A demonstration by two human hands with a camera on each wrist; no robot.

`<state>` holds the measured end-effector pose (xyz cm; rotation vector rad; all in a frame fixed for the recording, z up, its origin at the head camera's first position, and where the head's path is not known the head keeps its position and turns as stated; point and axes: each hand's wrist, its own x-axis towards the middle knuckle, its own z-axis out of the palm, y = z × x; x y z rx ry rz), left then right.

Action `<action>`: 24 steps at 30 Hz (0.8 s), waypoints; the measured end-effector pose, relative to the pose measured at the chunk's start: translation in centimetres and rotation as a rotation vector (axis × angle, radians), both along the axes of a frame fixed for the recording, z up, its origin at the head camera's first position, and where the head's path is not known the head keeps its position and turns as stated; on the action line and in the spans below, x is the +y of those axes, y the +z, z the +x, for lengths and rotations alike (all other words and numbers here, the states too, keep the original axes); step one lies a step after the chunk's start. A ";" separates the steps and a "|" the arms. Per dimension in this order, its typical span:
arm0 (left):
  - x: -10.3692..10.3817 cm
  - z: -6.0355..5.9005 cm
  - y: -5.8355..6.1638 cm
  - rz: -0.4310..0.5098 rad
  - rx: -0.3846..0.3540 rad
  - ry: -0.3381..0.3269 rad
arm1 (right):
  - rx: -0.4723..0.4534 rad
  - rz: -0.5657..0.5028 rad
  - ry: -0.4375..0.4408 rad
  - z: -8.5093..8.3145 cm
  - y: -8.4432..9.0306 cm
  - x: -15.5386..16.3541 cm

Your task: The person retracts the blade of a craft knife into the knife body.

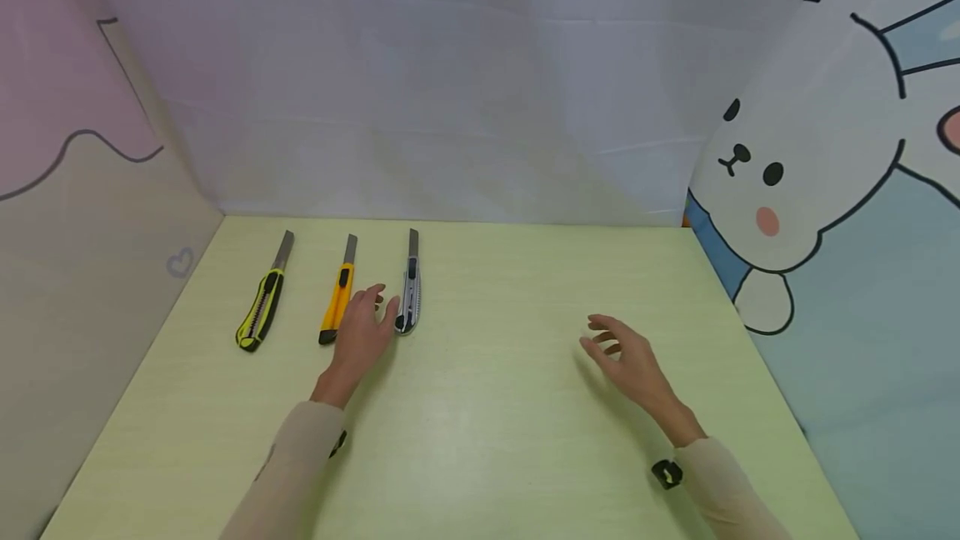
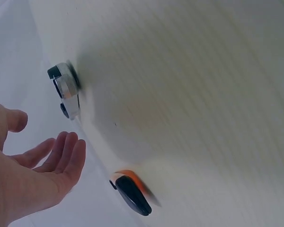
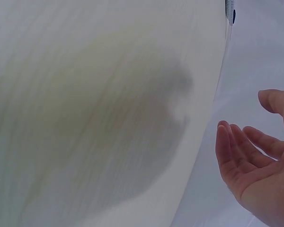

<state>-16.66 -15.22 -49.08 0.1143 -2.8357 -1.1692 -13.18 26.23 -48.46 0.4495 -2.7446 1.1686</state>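
Three utility knives are lying side by side on the surface [image 1: 487,407], toward its far left part, blades pointing away toward the back wall [image 1: 450,90]. The left knife [image 1: 262,307] is sitting well apart from the middle knife [image 1: 337,302], and the right knife [image 1: 408,294] is lying just beyond that. The left hand [image 1: 363,332] is resting between the middle and right knives, near their handle ends. The right hand [image 1: 626,361] is hovering well off to the right, nearer the side wall [image 1: 862,273].
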 end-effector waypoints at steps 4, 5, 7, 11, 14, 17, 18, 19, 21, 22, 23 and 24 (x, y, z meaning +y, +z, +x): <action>0.2 -0.3 -0.1 0.035 -0.002 0.006 | -0.011 -0.012 0.008 0.2 0.1 -0.3; 0.2 -0.4 -0.2 0.044 -0.001 0.006 | -0.015 -0.014 0.008 0.2 0.1 -0.4; 0.3 -0.6 -0.3 0.070 -0.001 0.012 | -0.020 -0.017 0.010 0.3 0.1 -0.5; 0.4 -0.9 -0.2 0.134 -0.022 0.044 | -0.024 -0.023 0.023 0.5 0.1 -0.8; 0.5 -1.2 -0.2 0.163 -0.046 0.076 | -0.015 -0.022 0.035 0.6 0.0 -1.0; 0.6 -1.4 -0.2 0.168 -0.064 0.097 | -0.004 -0.017 0.047 0.7 0.0 -1.1; 0.6 -1.5 -0.3 0.167 -0.069 0.103 | -0.001 -0.016 0.052 0.8 0.0 -1.2; 0.7 -1.6 -0.3 0.166 -0.074 0.111 | 0.001 -0.018 0.059 0.8 0.0 -1.2; 0.8 -1.7 -0.3 0.166 -0.085 0.125 | 0.002 -0.023 0.068 0.9 0.0 -1.3; 0.8 -1.7 -0.4 0.169 -0.091 0.132 | 0.002 -0.023 0.070 0.9 0.0 -1.4; 0.9 -1.8 -0.4 0.172 -0.100 0.140 | 0.001 -0.025 0.071 0.9 0.0 -1.5; 0.9 -1.9 -0.5 0.176 -0.107 0.147 | -0.001 -0.029 0.071 1.0 0.0 -1.5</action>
